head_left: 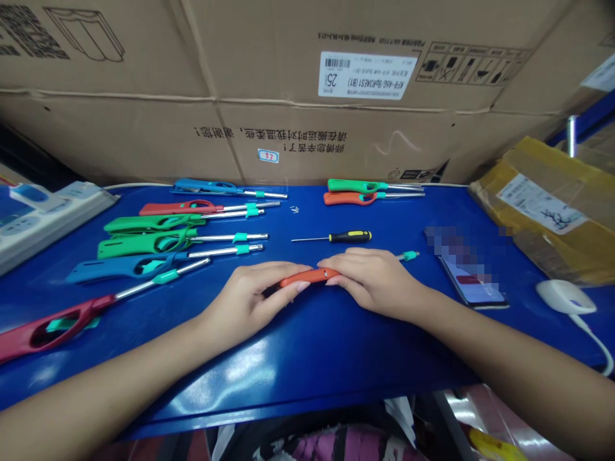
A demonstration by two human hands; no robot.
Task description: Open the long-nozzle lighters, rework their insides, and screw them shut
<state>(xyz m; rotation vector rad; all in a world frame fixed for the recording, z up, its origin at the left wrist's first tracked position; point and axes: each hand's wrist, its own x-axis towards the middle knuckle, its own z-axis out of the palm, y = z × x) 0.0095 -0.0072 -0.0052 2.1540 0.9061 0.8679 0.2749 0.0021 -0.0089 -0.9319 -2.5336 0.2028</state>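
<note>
Both of my hands hold an orange gas lighter [314,276] low over the blue table. My left hand [262,289] pinches the handle's left end between thumb and fingers. Wrapped over the other side is my right hand [369,278], hiding much of the lighter; a metal tip with a teal piece [408,256] pokes out beyond it. A yellow-and-black screwdriver [353,237] lies just behind my hands. Several small screws [295,209] are scattered farther back. Left of my hands lie several lighters, among them a blue one [127,267], a green one [147,243] and a dark red one [57,325].
Green [358,186] and orange [350,198] lighters lie together at the back. On the right are a phone [473,278], a white mouse-like device [565,296] with a cord and a taped box [542,205]. A power strip [43,221] sits left; a large carton [278,77] walls the back.
</note>
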